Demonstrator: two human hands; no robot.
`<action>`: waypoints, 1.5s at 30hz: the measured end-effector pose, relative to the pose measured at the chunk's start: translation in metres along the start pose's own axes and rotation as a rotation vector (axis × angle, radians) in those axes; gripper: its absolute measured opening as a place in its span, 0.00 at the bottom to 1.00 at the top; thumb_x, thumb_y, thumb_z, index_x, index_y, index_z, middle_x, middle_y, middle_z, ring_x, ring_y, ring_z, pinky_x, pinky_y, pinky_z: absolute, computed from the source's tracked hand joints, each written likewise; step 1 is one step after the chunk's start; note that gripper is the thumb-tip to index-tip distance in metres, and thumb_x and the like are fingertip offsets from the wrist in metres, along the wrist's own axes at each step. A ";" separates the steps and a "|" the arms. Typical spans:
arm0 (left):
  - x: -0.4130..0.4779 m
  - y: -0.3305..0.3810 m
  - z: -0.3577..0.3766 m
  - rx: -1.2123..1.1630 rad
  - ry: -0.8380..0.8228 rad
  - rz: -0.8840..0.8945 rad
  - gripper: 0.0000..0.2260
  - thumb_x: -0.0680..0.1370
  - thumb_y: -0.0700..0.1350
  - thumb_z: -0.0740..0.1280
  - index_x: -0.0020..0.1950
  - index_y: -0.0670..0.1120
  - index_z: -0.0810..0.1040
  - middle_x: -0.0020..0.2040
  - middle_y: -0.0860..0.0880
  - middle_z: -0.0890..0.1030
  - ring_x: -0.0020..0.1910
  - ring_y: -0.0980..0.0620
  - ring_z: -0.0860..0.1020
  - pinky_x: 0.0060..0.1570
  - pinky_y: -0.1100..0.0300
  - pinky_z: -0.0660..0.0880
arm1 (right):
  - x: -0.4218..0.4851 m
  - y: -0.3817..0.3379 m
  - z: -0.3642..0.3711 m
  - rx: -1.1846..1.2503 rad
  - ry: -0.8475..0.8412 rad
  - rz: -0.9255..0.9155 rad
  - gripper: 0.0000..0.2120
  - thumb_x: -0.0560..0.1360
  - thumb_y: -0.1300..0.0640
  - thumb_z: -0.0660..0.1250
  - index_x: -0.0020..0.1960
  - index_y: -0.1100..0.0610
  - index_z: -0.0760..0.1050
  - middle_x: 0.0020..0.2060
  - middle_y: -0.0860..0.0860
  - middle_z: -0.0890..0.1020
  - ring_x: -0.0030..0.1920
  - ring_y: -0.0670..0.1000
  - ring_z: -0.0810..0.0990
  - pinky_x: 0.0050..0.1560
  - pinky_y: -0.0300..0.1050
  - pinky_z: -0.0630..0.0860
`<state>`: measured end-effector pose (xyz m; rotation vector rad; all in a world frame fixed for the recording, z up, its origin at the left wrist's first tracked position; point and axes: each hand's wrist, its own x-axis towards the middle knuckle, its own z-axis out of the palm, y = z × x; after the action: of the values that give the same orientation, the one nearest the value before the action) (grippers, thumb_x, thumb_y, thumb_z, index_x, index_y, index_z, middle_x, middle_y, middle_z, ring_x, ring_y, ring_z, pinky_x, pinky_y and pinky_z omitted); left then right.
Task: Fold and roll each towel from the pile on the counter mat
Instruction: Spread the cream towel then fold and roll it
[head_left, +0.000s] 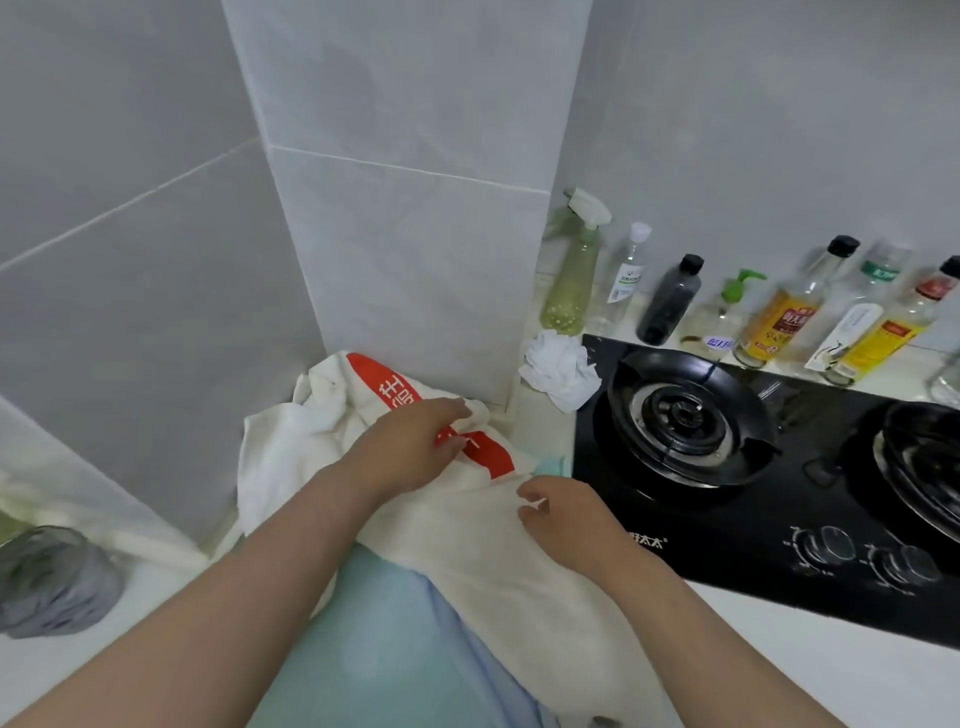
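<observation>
From the head view, a white towel (498, 561) with a red band (488, 452) of white characters lies on the pale blue mat (374, 654) on the tabletop (831, 680). Its long axis runs from the far left, bunched against the tiled pillar, to the near right, where it lies flatter. The left hand (410, 447) rests on the red band with fingers reaching forward; whether the thumb grips a fold is hard to tell. The right hand (563, 517), fingers curled, pinches the towel's edge just near of the band. A black gas stove (737, 499) sits just right of the towel, with crumpled white paper (561, 374) and a green spray bottle (571, 275) behind.
</observation>
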<state>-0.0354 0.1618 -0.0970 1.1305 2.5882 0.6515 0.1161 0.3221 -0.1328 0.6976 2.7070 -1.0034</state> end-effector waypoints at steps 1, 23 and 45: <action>0.008 -0.003 0.005 0.031 -0.017 0.014 0.19 0.80 0.50 0.63 0.72 0.53 0.70 0.72 0.54 0.71 0.68 0.52 0.72 0.67 0.57 0.67 | 0.004 0.002 0.002 -0.010 -0.005 0.002 0.16 0.79 0.53 0.63 0.66 0.52 0.74 0.62 0.47 0.77 0.58 0.45 0.75 0.55 0.34 0.67; 0.040 -0.034 0.026 0.540 0.012 0.149 0.08 0.70 0.41 0.66 0.47 0.46 0.81 0.45 0.46 0.72 0.45 0.43 0.74 0.43 0.52 0.71 | 0.038 0.012 0.026 0.034 0.182 0.107 0.16 0.78 0.55 0.60 0.64 0.57 0.75 0.60 0.51 0.79 0.62 0.54 0.75 0.60 0.44 0.71; -0.039 -0.044 -0.010 0.044 0.081 0.218 0.02 0.67 0.41 0.60 0.36 0.47 0.69 0.30 0.50 0.72 0.30 0.51 0.71 0.31 0.52 0.70 | 0.028 -0.028 0.022 0.330 0.216 -0.151 0.05 0.75 0.58 0.67 0.49 0.50 0.73 0.46 0.46 0.76 0.47 0.45 0.74 0.46 0.34 0.68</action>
<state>-0.0410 0.1039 -0.1076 1.4429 2.5792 0.7025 0.0780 0.2994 -0.1423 0.6979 2.8414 -1.5182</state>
